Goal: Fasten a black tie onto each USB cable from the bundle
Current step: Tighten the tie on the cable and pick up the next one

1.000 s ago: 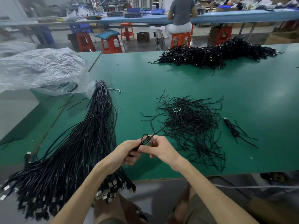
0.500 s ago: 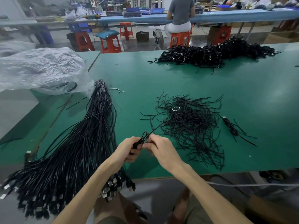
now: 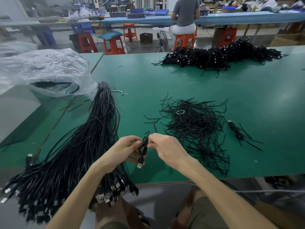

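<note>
Two hands meet just left of the loose tie pile [image 3: 194, 128], near the table's [image 3: 264, 96] front edge. The left hand [image 3: 125, 149] grips a coiled USB cable [image 3: 143, 147] with curled fingers, its silver plug [image 3: 140, 164] hanging below. The right hand [image 3: 165, 147] pinches a black tie [image 3: 147, 134] at the coil's middle, a short end sticking up — the wrap itself is hidden by fingers. The step looks like twisting the tie closed. If the left grip slackens, the springy loops could fan out and the tie slide off; with too few twists it would likely unwind once set down. Farther left of the pile lies the untied bundle [image 3: 79, 154]. One finished cable [image 3: 236, 131] lies just right of the pile, and a heap [image 3: 219, 55] of what look like done ones lies well beyond it.
</note>
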Action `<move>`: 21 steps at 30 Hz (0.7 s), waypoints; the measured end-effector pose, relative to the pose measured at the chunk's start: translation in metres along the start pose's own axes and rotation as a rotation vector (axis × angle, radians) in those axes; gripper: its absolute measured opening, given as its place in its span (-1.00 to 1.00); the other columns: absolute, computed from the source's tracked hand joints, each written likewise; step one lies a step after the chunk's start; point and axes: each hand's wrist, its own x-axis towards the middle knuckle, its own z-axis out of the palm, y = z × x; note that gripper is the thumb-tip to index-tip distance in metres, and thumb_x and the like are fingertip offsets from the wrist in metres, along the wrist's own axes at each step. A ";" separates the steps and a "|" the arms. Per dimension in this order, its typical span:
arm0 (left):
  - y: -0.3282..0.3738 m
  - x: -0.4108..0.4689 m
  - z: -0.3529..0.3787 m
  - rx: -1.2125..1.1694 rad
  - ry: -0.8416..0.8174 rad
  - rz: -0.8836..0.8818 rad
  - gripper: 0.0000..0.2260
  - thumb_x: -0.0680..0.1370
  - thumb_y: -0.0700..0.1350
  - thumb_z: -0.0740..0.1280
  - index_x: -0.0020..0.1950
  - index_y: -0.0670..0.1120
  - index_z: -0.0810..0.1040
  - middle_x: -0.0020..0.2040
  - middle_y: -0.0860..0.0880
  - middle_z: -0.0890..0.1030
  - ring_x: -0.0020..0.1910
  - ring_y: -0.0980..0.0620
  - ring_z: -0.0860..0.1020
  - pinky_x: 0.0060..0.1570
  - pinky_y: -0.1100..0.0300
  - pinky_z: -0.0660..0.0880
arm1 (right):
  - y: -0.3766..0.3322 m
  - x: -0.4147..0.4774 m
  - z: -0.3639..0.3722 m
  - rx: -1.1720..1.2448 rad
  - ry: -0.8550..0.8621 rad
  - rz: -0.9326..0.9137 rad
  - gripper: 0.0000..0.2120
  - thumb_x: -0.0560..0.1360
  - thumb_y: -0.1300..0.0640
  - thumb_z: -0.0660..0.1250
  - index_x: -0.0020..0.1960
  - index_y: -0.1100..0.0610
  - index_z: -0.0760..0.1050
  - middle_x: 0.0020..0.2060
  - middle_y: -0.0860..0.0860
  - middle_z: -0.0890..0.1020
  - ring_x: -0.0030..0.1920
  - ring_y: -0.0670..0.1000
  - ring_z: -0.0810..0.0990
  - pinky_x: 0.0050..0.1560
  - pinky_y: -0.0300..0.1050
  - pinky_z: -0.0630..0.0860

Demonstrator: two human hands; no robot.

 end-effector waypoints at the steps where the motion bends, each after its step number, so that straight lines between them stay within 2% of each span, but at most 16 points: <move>1: 0.002 0.000 -0.001 0.002 0.023 0.039 -0.77 0.73 -0.17 0.18 0.37 -0.14 0.48 -0.08 -0.21 0.73 -0.13 -0.21 0.73 -0.02 -0.08 0.67 | -0.001 0.001 0.000 0.001 0.005 -0.009 -0.81 0.66 0.19 0.28 -0.12 0.11 0.38 -0.22 -0.05 0.56 -0.13 0.07 0.64 -0.12 0.11 0.54; 4: 0.006 -0.002 -0.005 0.085 -0.015 0.203 -0.47 0.69 -0.38 0.18 0.59 0.04 0.26 -0.03 -0.20 0.72 -0.03 -0.16 0.72 0.05 0.09 0.65 | 0.000 0.003 -0.001 0.053 0.048 0.007 -0.79 0.66 0.21 0.28 -0.14 0.09 0.38 -0.24 -0.13 0.52 -0.12 0.01 0.64 -0.11 0.07 0.55; 7: 0.002 0.002 -0.006 0.276 -0.014 0.308 -0.30 0.59 -0.51 0.23 0.55 0.15 0.38 0.01 -0.06 0.67 -0.04 -0.10 0.68 0.04 0.16 0.62 | 0.003 0.005 -0.001 0.141 0.111 0.057 -0.76 0.64 0.23 0.31 -0.18 0.10 0.39 -0.30 -0.20 0.48 -0.24 -0.02 0.52 -0.13 0.03 0.52; 10: 0.002 0.009 0.000 0.391 0.133 0.325 -0.37 0.54 -0.43 0.40 0.33 0.28 0.54 -0.01 -0.01 0.61 -0.08 -0.01 0.67 0.00 0.10 0.62 | 0.004 0.006 0.003 0.206 0.128 0.094 -0.78 0.62 0.24 0.33 -0.18 0.12 0.43 -0.29 -0.17 0.52 -0.24 -0.04 0.51 -0.13 -0.01 0.50; 13: 0.001 0.014 0.002 0.442 0.244 0.411 -0.65 0.50 -0.21 0.52 0.18 0.16 0.65 -0.03 -0.02 0.51 -0.09 0.07 0.55 -0.03 0.32 0.50 | 0.003 0.007 0.006 0.256 0.149 0.098 -0.78 0.62 0.26 0.33 -0.19 0.10 0.44 -0.32 -0.17 0.53 -0.30 -0.10 0.49 -0.23 -0.12 0.43; 15: 0.002 0.016 0.001 0.470 0.272 0.421 -0.82 0.50 -0.04 0.48 0.09 0.04 0.65 -0.01 0.03 0.48 -0.09 0.17 0.49 -0.03 0.38 0.43 | 0.001 0.008 0.006 0.273 0.157 0.110 -0.69 0.62 0.28 0.32 -0.21 -0.04 0.42 -0.32 -0.28 0.54 -0.33 -0.16 0.51 -0.24 -0.26 0.38; 17: 0.002 0.017 0.002 0.502 0.273 0.355 -0.93 0.58 -0.01 0.41 0.00 0.02 0.59 -0.02 0.09 0.51 -0.11 0.21 0.49 -0.06 0.37 0.39 | -0.001 0.009 0.003 0.266 0.169 0.110 -0.59 0.62 0.29 0.32 -0.21 -0.18 0.38 -0.29 -0.41 0.55 -0.31 -0.21 0.55 -0.23 -0.36 0.37; 19: 0.005 0.017 0.003 0.475 0.253 0.252 -0.84 0.67 -0.05 0.32 -0.11 0.01 0.57 -0.13 0.08 0.62 -0.15 0.14 0.55 -0.12 0.22 0.45 | -0.002 0.009 0.001 0.236 0.189 0.091 -0.60 0.62 0.26 0.34 -0.23 -0.15 0.35 -0.32 -0.35 0.54 -0.30 -0.19 0.54 -0.22 -0.25 0.42; 21: 0.008 0.015 0.005 0.438 0.207 0.241 -0.72 0.72 -0.04 0.23 -0.15 -0.02 0.60 -0.22 0.04 0.68 -0.23 0.08 0.60 -0.15 0.19 0.49 | -0.003 0.009 0.001 0.236 0.221 0.084 -0.70 0.61 0.23 0.36 -0.23 0.00 0.37 -0.35 -0.25 0.50 -0.29 -0.13 0.50 -0.20 -0.11 0.45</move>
